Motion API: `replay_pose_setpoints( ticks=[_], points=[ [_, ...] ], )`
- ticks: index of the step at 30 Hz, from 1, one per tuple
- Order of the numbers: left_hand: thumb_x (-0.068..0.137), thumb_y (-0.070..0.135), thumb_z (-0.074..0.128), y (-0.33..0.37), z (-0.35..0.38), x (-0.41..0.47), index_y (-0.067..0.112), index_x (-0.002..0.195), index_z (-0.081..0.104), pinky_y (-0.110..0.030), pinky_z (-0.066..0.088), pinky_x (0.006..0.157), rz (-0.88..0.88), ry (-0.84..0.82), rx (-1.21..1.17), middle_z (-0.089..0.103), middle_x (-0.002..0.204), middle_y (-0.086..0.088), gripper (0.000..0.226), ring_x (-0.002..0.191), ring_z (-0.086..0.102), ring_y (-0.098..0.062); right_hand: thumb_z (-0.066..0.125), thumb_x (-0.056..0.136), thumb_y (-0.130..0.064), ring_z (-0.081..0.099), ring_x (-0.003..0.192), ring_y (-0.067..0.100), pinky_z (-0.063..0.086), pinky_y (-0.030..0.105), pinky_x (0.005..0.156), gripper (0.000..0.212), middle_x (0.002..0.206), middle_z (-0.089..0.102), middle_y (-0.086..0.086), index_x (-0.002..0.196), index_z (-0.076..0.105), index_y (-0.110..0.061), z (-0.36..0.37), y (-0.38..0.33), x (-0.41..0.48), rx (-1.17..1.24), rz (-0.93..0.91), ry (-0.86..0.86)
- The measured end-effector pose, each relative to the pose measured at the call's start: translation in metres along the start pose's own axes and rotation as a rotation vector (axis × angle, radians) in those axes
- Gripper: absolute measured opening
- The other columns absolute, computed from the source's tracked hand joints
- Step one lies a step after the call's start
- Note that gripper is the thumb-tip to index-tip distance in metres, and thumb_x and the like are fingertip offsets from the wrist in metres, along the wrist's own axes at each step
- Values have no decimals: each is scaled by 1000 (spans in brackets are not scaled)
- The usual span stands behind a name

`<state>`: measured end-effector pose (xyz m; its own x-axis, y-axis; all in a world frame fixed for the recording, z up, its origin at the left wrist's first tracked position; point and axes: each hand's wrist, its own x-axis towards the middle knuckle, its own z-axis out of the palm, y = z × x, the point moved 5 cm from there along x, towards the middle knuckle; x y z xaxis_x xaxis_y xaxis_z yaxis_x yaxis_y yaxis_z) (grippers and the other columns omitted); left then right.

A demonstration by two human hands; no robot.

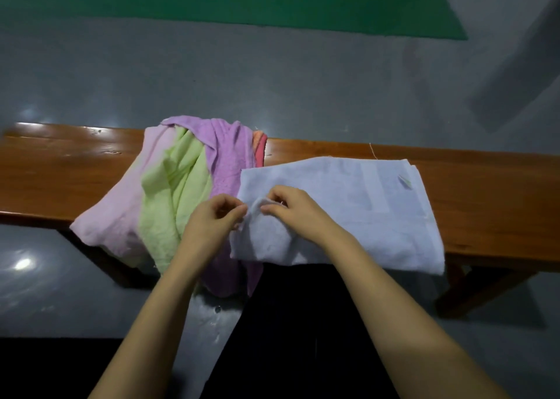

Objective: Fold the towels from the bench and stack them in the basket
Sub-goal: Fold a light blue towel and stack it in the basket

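The person is working at a pale blue towel (348,213) lying spread on the wooden bench (485,192), its near edge hanging over the front. The left hand (212,220) and right hand (291,209) are each pinching a bunched bit of its left edge, close together. Just left, pink (121,204), green (175,192) and purple (230,153) towels are lying heaped. The overhanging cloth is likely to slide off, or the fold skew, if either pinch slips. No basket is showing.
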<state>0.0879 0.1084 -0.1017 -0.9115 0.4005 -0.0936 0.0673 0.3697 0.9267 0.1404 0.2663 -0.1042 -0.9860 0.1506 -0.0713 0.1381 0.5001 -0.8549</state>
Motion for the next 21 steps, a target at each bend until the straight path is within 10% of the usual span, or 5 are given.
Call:
replay_pose_setpoints(
  ticks=[9,15,21],
  points=[
    [86,39,63,11,19,51,3,71,59,-34,41,55,-196,-130,507,58,64,-15,39,62,52,-26,58,92,-25,44,64,8,36,30,65,26,65,46,-8,72,45,-14,7,37,17,20,108,63],
    [86,30,67,13,41,61,10,94,66,-21,48,50,-296,-139,55,65,76,-3,21,68,61,-15,56,93,-25,41,60,1,33,22,60,30,64,45,-10,68,41,-22,9,44,14,91,113,62],
    [89,11,60,10,40,73,18,100,69,-33,53,83,-178,-62,-266,72,100,-6,16,93,66,-19,59,92,-25,41,63,4,35,26,63,27,65,45,-10,70,43,-18,11,46,16,136,118,45]
  ],
)
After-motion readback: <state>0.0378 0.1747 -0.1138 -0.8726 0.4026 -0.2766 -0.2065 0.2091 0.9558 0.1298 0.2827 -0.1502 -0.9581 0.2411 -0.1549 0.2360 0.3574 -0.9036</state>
